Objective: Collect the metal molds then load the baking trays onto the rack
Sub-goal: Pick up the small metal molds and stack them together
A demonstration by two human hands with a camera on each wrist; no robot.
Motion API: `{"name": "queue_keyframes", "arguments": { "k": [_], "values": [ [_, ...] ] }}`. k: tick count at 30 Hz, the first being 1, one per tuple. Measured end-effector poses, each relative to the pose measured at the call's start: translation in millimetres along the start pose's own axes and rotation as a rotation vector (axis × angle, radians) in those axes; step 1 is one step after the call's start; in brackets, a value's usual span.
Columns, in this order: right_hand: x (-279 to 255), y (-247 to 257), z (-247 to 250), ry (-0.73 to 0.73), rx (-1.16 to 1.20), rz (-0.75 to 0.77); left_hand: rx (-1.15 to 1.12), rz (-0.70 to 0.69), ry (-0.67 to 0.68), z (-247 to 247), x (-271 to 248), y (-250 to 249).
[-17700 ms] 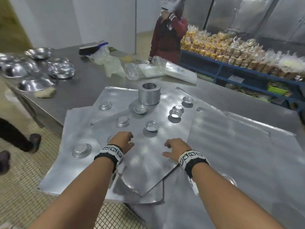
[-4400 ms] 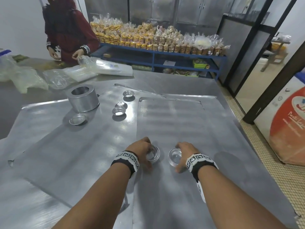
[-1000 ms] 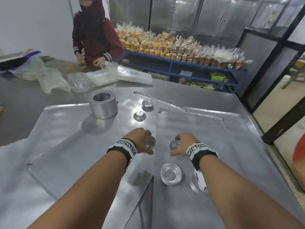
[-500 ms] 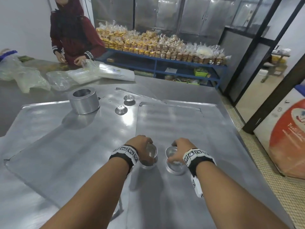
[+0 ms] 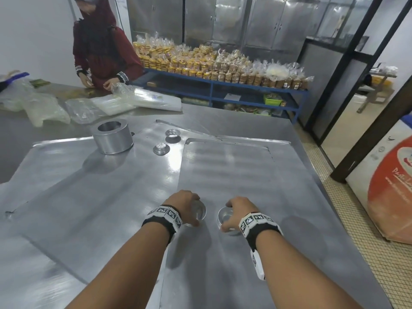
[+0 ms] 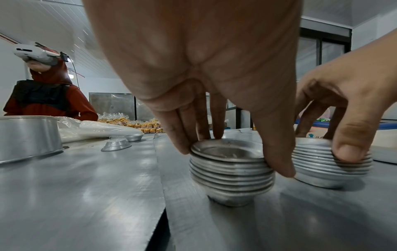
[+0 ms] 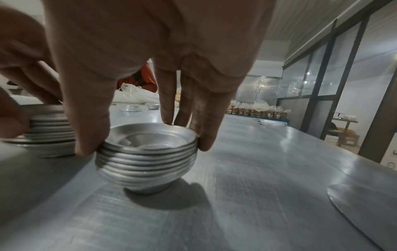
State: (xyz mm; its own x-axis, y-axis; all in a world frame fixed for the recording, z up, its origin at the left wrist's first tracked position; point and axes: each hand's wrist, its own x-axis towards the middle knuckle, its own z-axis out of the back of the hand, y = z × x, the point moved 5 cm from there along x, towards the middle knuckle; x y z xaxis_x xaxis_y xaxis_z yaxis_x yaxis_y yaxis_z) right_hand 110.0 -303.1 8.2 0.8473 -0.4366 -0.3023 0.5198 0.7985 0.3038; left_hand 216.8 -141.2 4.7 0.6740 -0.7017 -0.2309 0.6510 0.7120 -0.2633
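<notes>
We have two stacks of nested metal molds standing side by side on the right-hand baking tray (image 5: 234, 170), toward the near edge of the worktop (image 5: 225, 121). Our left hand (image 5: 185, 206) comes down over the left stack (image 6: 232, 171), its fingers (image 6: 193, 125) curled round the rim on the far side and the thumb pinching the near side. Our right hand (image 5: 238, 214) grips the right stack (image 7: 148, 158) the same way, fingers (image 7: 184, 101) on the far rim and thumb on the near rim. Both stacks sit on the tray surface, just beside each other but apart.

Farther out, two single molds lie on the left-hand baking tray (image 5: 89, 197) near its far edge: one upside down (image 5: 161, 148), one upright (image 5: 172, 133) beyond it. Left of them stands a round metal tin (image 5: 112, 137). Clear plastic bags (image 5: 124, 103) lie along the worktop's far side, where another person (image 5: 100, 54) in a dark red garment stands. Beyond the worktop a blue shelf (image 5: 223, 90) carries bagged baked goods (image 5: 211, 63).
</notes>
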Motion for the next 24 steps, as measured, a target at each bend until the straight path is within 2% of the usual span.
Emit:
{"name": "queue_keyframes", "arguments": {
  "k": [11, 15, 20, 24],
  "values": [
    [1.8, 1.7, -5.8, -0.005, -0.105, 0.074, -0.045, 0.010, 0.014, -1.7, -1.4, 0.1],
    [9.9, 2.8, -8.9, 0.080, -0.111, 0.086, -0.107, -0.002, 0.042, -3.1, 1.3, 7.7],
    [34.7, 9.2, 1.1, 0.193, -0.006, 0.063, -0.299, 0.014, 0.055, 13.1, 11.4, 35.6],
    [75.8, 29.5, 21.1, 0.148, -0.014, 0.081, -0.206, 0.059, 0.034, 36.6, 34.4, 76.1]
  ]
}}
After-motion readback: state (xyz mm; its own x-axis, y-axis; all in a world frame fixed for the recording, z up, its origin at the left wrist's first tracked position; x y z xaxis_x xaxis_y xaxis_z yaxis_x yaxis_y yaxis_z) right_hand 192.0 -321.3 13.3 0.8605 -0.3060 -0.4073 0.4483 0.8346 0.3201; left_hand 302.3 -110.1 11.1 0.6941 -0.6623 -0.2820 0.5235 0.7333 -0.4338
